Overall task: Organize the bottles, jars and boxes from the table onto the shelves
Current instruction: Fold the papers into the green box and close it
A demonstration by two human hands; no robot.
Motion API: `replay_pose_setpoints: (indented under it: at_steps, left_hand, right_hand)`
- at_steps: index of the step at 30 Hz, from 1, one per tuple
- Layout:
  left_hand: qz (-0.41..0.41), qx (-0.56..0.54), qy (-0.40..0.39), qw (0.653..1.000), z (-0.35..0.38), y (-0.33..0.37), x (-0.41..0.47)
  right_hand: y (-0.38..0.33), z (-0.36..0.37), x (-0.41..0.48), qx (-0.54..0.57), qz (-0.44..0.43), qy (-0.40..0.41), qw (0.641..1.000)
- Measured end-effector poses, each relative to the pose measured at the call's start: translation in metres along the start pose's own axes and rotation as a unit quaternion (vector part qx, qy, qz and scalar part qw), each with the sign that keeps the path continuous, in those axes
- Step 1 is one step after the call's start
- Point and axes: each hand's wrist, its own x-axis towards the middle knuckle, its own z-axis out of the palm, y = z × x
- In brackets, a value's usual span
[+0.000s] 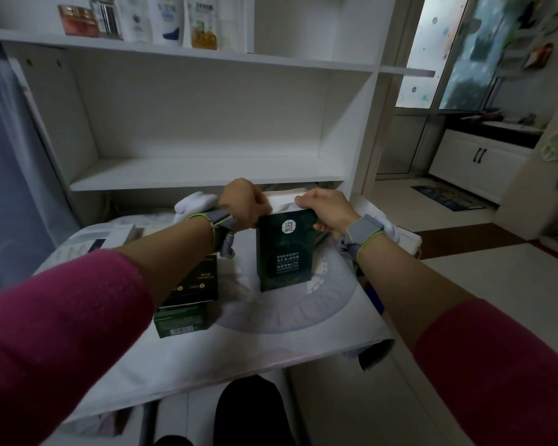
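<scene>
Pinching the top corners of an upright dark green rectangular cardboard box (285,252) at centre frame, the left grip (244,204) and right grip (327,209) both curl closed around it; the box extends below them, over the white-covered tabletop (271,342).

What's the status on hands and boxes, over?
Left grip and right grip holding upright dark green cardboard mask box, white cardboard box behind it. Black box, small green box on table. White shelf ahead unobstructed.
</scene>
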Motion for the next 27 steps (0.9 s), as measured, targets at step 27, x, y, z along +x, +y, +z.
replay_pose_setpoints:
  at_steps: [27]
  left_hand:
    - [-0.148, -0.243, -0.016, 0.958, -0.010, 0.000, -0.006]
  right_hand:
    - [-0.020, -0.014, 0.007, 0.067, 0.141, -0.031, 0.987]
